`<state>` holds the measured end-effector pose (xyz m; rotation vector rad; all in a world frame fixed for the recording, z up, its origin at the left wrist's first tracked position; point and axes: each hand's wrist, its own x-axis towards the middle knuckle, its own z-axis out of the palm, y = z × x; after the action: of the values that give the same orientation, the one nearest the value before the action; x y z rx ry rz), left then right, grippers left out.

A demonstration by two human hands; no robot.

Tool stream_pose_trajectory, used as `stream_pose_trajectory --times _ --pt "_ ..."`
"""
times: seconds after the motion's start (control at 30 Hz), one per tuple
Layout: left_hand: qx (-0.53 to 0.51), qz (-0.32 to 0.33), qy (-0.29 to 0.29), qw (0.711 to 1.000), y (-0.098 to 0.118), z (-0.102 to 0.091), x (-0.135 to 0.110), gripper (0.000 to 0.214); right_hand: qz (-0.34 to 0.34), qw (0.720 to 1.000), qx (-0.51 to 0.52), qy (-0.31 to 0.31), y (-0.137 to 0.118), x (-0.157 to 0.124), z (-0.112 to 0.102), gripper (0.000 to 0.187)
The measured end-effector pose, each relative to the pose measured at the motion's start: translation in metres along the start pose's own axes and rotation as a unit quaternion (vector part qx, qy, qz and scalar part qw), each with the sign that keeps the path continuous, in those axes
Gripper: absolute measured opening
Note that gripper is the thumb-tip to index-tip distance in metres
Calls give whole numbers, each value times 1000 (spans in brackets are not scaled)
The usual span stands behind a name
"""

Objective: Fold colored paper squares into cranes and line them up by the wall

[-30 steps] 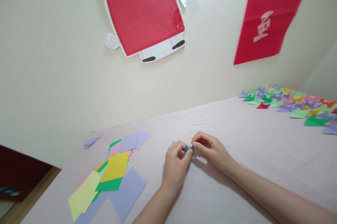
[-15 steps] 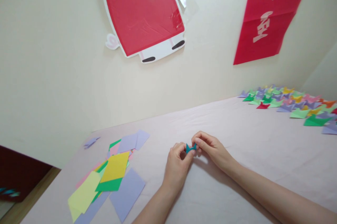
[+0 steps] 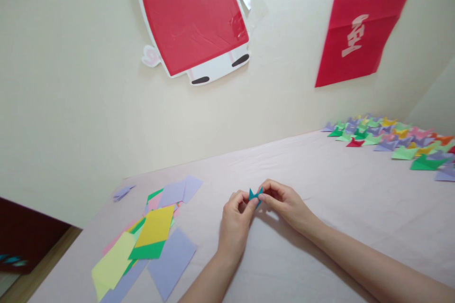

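Observation:
A small folded piece of blue paper [image 3: 255, 195], with two pointed tips standing up, is held just above the table. My left hand [image 3: 237, 215] pinches its left side between thumb and fingers. On the other side, my right hand [image 3: 282, 198] grips the right part with thumb and forefinger. The fingers cover the paper's lower portion, so its full shape is partly hidden.
Loose coloured paper sheets [image 3: 156, 227] lie in an overlapping pile at left, near a small folded purple paper [image 3: 123, 193]. Rows of folded paper figures [image 3: 387, 137] stand at the far right. A pale cloth [image 3: 284, 156] covers the table, which meets the wall.
Both hands have shifted slightly, the left one a little leftward. The blue paper has turned so both tips point up more plainly, and the right fingers now press on its right side.

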<state>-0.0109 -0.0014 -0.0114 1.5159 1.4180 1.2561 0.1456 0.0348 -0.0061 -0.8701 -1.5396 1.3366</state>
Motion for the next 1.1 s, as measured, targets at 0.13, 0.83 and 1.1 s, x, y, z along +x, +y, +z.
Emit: stream_pose_trajectory --times 0.13,0.83,1.1 --pt "23 6 -14 1000 3 0 -1 16 -9 1000 -14 15 0 -1 -2 30" --pt "57 -3 -33 998 11 2 -4 24 31 996 75 49 -6 2 3 30" --pt "78 30 -47 995 14 2 -5 15 29 993 95 66 -6 2 -1 32"
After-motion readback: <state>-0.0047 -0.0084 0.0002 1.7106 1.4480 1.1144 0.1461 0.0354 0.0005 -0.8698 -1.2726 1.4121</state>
